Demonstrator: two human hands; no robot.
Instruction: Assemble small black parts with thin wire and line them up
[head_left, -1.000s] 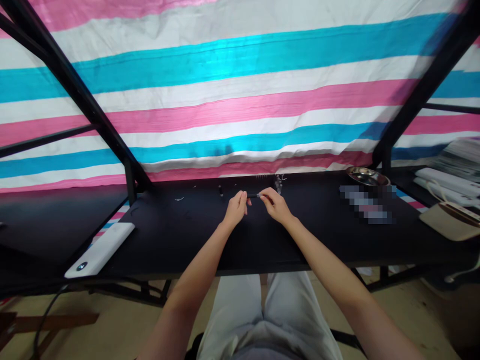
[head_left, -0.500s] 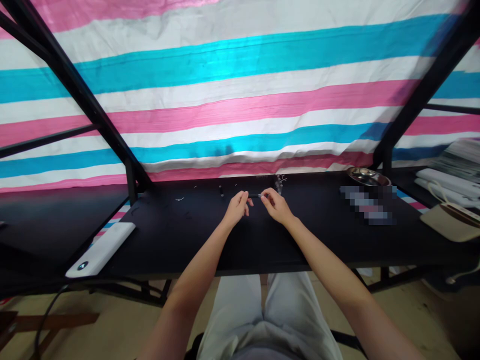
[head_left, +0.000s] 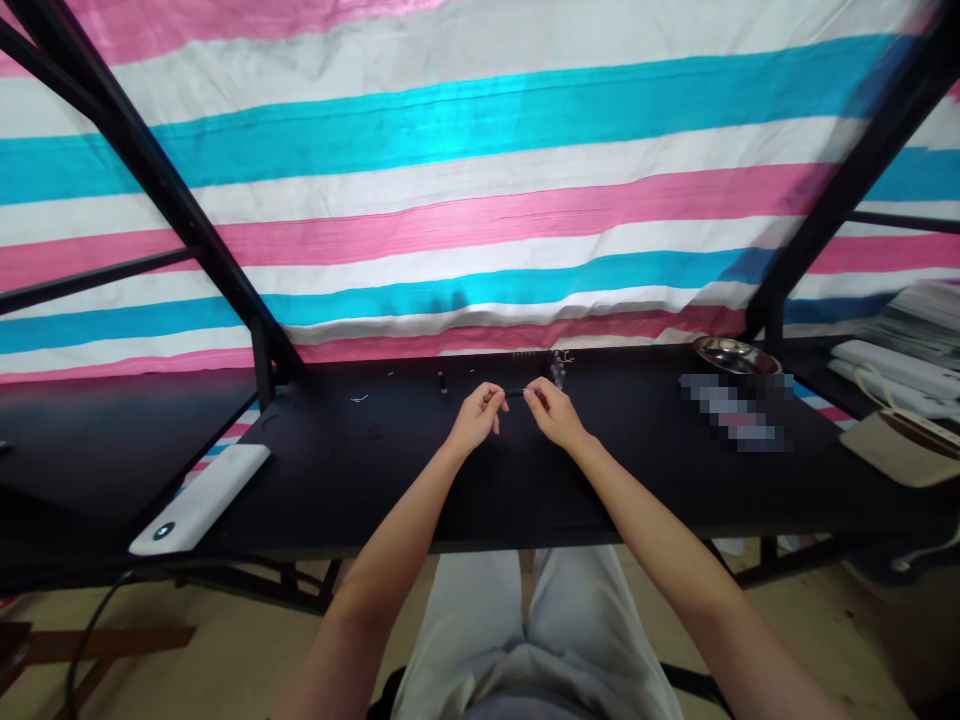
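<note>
My left hand [head_left: 475, 416] and my right hand [head_left: 553, 412] are held close together over the far middle of a black table [head_left: 465, 480]. Both pinch the ends of a thin dark stick-like piece [head_left: 514, 392] that spans the gap between the fingertips. What the piece is I cannot make out. Just behind my right hand lies a small cluster of pale little parts [head_left: 558, 366]. A short dark piece [head_left: 442, 381] stands on the table behind my left hand.
A white power bank [head_left: 201, 498] lies at the table's left front edge. A metal bowl [head_left: 734, 354] sits at the far right, with white devices and a tan pad [head_left: 898, 447] beyond. Black frame posts [head_left: 261, 372] rise at both sides before a striped tarp.
Both hands stay in nearly the same place; the fingers have shifted slightly on the thin dark piece, and the right fingertips sit a little closer to the left.
</note>
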